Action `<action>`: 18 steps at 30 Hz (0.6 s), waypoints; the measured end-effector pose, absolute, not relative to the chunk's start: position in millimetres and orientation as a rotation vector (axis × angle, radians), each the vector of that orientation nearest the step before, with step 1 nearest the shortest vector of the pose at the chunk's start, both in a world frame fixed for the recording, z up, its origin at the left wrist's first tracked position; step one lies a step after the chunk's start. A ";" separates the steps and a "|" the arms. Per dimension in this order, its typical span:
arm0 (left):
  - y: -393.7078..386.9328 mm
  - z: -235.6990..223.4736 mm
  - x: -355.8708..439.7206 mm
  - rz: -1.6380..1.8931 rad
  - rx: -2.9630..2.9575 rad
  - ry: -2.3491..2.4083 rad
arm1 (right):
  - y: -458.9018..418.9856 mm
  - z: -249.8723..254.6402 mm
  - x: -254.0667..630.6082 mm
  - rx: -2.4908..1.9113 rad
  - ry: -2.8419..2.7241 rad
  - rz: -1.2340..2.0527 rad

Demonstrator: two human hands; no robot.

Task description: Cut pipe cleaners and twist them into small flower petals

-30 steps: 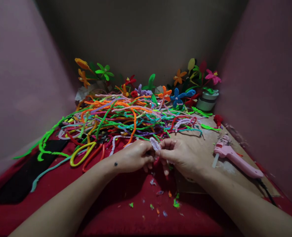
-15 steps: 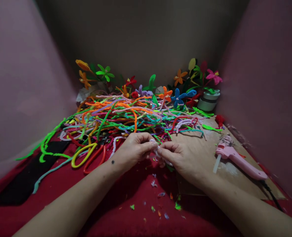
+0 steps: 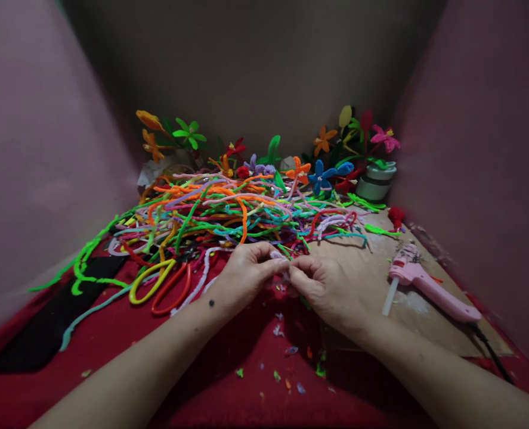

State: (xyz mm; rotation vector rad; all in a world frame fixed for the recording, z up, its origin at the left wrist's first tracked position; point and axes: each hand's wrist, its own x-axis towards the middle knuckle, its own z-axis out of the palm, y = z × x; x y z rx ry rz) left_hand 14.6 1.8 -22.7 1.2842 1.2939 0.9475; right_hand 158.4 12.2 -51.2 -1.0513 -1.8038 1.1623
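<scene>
A small lilac piece (image 3: 284, 266) is pinched between the left hand (image 3: 245, 276) and right hand (image 3: 324, 285), not yet a recognisable shape. Finished flowers (image 3: 322, 174) stand at 12 o'clock; the wire pile (image 3: 228, 214) is largely unused.

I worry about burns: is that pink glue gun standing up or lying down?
Lying down: the pink glue gun rests flat on the cardboard sheet, nozzle toward the pipe cleaners, away from both hands.
</scene>
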 end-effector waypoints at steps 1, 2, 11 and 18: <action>2.6 -25.0 14.1 0.940 1.329 1.311 | 11.8 -51.4 158.4 -1.048 -1.851 1.078; 3.2 -27.5 13.5 0.943 1.391 1.330 | 11.3 -51.6 158.2 -1.046 -1.887 1.007; 1.1 -30.8 12.0 0.840 1.940 1.614 | 9.4 -55.8 153.9 -1.164 -1.991 0.775; 1.4 -29.7 12.9 0.878 1.982 1.637 | 13.0 -54.7 153.7 -1.232 -1.962 0.825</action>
